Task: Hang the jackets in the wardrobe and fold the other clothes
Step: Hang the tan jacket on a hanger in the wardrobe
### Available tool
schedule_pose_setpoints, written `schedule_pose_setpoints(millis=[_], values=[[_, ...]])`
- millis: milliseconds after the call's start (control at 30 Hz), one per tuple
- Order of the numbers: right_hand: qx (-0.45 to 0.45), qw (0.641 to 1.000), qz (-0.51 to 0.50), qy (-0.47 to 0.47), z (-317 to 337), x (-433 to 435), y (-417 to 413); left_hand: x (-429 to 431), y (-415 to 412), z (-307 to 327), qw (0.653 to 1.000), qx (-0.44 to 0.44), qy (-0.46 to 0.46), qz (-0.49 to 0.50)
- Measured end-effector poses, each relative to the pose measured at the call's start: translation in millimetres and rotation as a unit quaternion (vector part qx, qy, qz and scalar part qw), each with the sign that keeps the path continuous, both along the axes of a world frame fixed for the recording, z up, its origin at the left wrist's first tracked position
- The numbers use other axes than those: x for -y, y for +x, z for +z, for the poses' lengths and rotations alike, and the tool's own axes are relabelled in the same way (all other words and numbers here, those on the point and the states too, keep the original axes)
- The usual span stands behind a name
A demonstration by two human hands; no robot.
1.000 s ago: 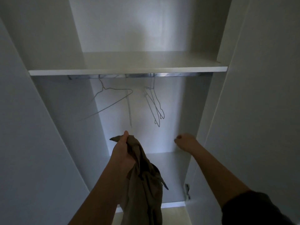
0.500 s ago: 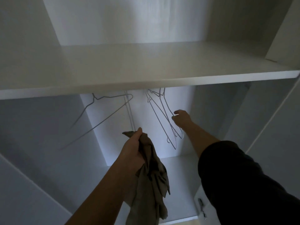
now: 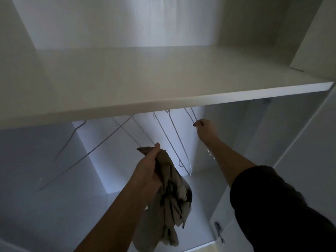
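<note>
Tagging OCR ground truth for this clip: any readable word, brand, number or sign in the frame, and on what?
No readable text in this frame.
Shelf, the hanger pinched by the right hand, and the jacket gripped by the left hand: no print, label or number shows.
Hinge: any stamp is too small and dark to read.

Dim, bluish glow low inside; edges bowed, perhaps soft.
</note>
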State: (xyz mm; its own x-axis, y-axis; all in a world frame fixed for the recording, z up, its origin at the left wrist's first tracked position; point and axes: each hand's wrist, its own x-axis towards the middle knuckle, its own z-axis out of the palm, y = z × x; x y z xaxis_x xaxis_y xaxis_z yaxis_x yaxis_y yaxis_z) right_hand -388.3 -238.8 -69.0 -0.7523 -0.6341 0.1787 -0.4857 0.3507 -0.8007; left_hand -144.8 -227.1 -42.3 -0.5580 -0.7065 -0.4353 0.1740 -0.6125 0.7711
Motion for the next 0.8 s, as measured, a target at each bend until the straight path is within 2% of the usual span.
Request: schedule_pose_setpoints(millis=[100,233,400,533,667,733,800], values=[[0.004,0.999,-0.035,-0.001,-3.2,-29.8,-11.4,-12.2,-2.8,-5.5,0.999,0.006,-0.02,-0.033],[0.013,0.998,-0.069,-0.006,-13.0,-94.1,-10.8,-44.3,-6.6,-8.0,0.992,0.058,-0.111,-0.02],[0.064,0.996,-0.068,-0.002,-21.8,-203.3,32.1,-105.0,-7.9,4.5,0.982,0.071,-0.174,-0.024],[0.15,0.983,-0.039,-0.098,-24.2,-309.2,103.6,-151.4,-3.3,17.2,0.972,0.056,-0.225,-0.027],[0.264,0.945,0.039,-0.189,-16.4,-401.3,152.6,-214.2,5.4,27.6,0.96,0.063,-0.268,-0.051],[0.278,0.941,0.034,-0.189,-5.8,-428.1,160.6,-244.5,10.8,32.8,0.955,0.074,-0.28,-0.064],[0.256,0.953,0.004,-0.165,-1.5,-452.6,167.0,-272.2,19.6,37.0,0.954,0.087,-0.278,-0.067]])
